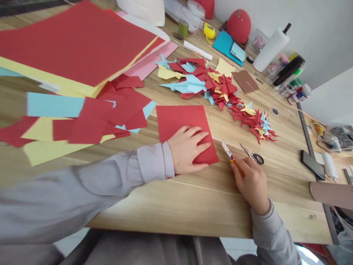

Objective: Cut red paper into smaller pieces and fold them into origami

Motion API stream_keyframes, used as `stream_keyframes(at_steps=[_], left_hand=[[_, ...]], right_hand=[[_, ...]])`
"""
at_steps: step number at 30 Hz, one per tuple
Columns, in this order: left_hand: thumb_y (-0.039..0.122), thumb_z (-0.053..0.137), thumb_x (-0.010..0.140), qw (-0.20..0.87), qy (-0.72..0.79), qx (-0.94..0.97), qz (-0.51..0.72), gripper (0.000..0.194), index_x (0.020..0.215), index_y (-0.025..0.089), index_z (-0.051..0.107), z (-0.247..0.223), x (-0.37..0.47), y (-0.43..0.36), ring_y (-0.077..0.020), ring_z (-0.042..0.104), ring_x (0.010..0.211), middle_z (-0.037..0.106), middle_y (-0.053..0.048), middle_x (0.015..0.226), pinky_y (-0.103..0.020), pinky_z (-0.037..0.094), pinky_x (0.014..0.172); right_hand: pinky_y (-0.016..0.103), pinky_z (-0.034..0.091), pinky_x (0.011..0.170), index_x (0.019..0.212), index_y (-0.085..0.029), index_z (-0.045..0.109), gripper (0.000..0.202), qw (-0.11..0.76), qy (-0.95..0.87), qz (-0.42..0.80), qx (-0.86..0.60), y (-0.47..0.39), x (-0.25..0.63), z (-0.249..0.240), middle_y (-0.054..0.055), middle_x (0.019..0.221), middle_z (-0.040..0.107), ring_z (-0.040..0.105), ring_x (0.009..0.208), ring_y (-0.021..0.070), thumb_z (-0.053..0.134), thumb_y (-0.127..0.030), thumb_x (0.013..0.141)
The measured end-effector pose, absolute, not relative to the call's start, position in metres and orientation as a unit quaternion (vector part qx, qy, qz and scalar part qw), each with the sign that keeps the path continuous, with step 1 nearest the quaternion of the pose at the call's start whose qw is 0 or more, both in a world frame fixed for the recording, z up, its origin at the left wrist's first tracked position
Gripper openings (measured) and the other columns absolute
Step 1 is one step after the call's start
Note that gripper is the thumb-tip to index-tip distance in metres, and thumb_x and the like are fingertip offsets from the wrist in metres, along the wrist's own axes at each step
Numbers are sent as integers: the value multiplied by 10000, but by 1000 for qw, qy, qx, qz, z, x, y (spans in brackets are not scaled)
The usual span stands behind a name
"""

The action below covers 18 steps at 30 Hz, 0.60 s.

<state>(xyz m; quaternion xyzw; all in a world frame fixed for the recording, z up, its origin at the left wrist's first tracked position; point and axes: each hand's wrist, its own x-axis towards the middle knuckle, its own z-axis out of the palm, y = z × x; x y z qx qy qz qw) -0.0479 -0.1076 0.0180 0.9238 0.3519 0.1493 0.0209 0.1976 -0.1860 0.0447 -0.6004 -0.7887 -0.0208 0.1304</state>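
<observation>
The one camera rides on the head of the person (154, 250) over there, facing forward and down from above the desk's near edge, fairly close to the left hand (190, 151), canted so the desk (209, 206)'s back edge slopes rightward.

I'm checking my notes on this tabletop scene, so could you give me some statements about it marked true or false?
1. The left hand rests on a red four-sided paper sheet. True.
2. The right hand holds an orange-handled knife with a metal blade. True.
3. The blade is touching the red sheet. False: it is apart from it, to the right.
4. Black-handled metal scissors are to the right of the red sheet. True.
5. Every small folded piece is red. False: the small folded paper pieces include light blue and yellow ones.
</observation>
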Motion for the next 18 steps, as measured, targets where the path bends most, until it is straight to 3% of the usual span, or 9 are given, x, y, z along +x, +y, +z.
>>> stream_keyframes(at_steps=[7,11,18], left_hand=[[460,419,918,88,357,909,196,419,1083,228,728,13,-58,-96,-313,522,1210,631,-81,1310,-486,413,926],[405,387,937,101,353,910,195,406,1065,237,734,13,-60,-92,-298,532,1197,642,-61,1299,-486,421,918],[449,437,910,96,333,917,199,408,1054,216,739,15,-60,-94,-322,521,1188,636,-84,1304,-498,415,906]], right_hand=[[302,477,661,1208,-216,670,308,223,-800,55,-554,-186,205,56,75,908,581,565,773,166,504,-244,949],[273,480,636,1199,-234,678,302,175,-842,170,-481,-187,207,63,55,886,582,564,727,134,500,-249,956],[286,488,658,1167,-218,702,296,108,-843,57,-525,-184,207,50,65,849,569,551,726,152,507,-282,953]])
